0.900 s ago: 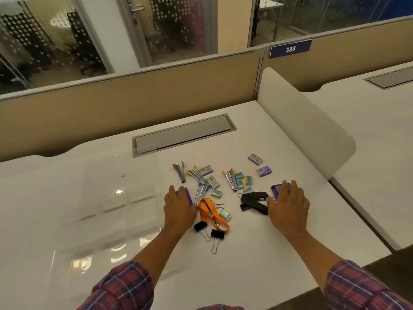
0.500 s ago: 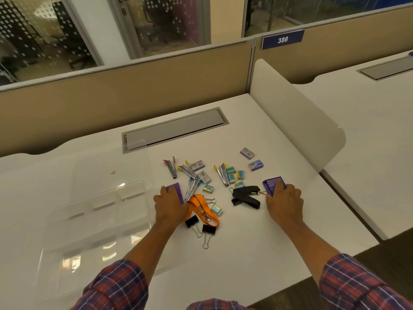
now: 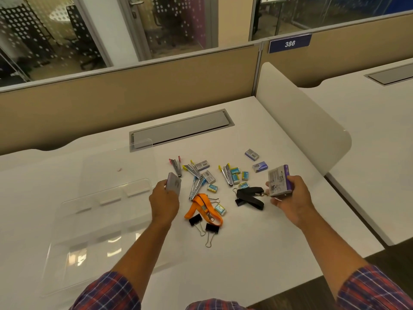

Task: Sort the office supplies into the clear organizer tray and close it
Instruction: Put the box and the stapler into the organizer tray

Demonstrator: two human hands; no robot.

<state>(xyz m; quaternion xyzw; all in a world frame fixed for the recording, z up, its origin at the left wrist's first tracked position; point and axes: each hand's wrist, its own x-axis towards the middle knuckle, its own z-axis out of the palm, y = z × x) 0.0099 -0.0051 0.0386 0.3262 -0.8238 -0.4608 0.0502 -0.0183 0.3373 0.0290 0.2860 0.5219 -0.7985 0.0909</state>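
Note:
The clear organizer tray [image 3: 67, 247] lies open on the left of the white desk, its lid [image 3: 116, 162] folded back behind it. My left hand [image 3: 164, 201] grips a purple box [image 3: 173, 184], lifted just right of the tray. My right hand [image 3: 290, 200] holds a second purple box [image 3: 279, 181] tilted up above the desk. Between them lie several staplers [image 3: 195, 179], small staple boxes [image 3: 235, 175], an orange lanyard [image 3: 204, 206], a black lanyard [image 3: 249, 198] and two black binder clips [image 3: 204, 224].
A grey cable hatch [image 3: 181, 129] is set into the desk behind the pile. A white rounded divider [image 3: 299, 117] stands along the right side, and a beige partition [image 3: 134, 101] runs along the back. The desk's front edge [image 3: 290, 285] is near my arms.
Both hands were pressed flat over the purple boxes on the desk; now each has picked its box up and tilted it off the surface.

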